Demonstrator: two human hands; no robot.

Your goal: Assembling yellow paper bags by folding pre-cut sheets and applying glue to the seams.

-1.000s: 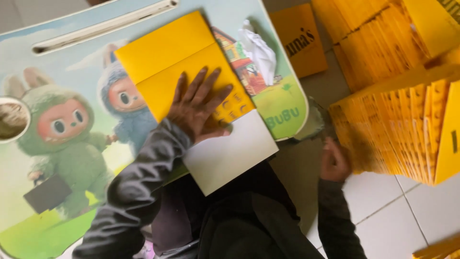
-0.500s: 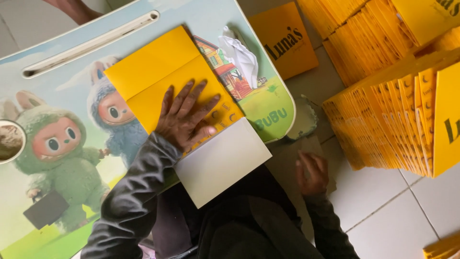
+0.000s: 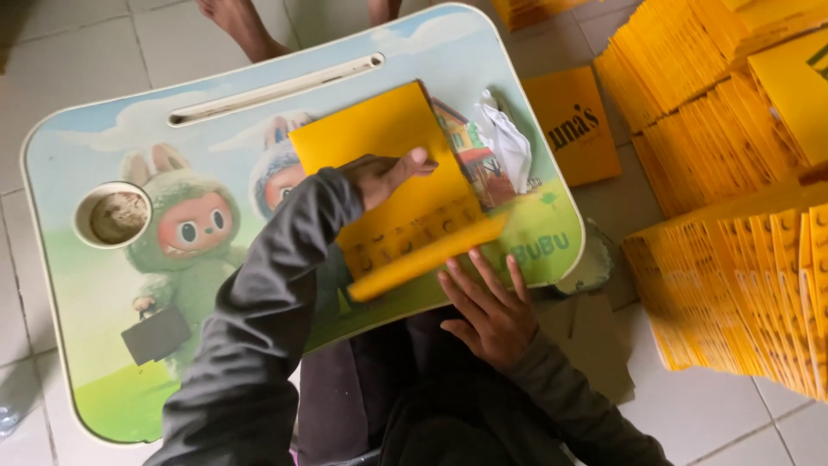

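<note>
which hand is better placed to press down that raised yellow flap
Right. The right hand lies open just beneath the raised flap, fingertips at its edge. The left hand is further up, flat on the yellow sheet, pinning it.

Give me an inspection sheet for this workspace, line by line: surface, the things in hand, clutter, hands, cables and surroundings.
Surface: small lap table with a cartoon print, a slot along its far edge and a round cup recess at one side.
Job's things: yellow card sheet lies flat on the table; its near flap is folded up.
Clutter: crumpled white paper beside the sheet.
Hands: left hand presses on the sheet; right hand sits at the table's near edge, fingers at the flap.
Cables: nothing seen.
Surroundings: tiled floor, stacks of yellow folded cards to the right, one loose yellow card, another person's bare feet beyond the table.
</note>
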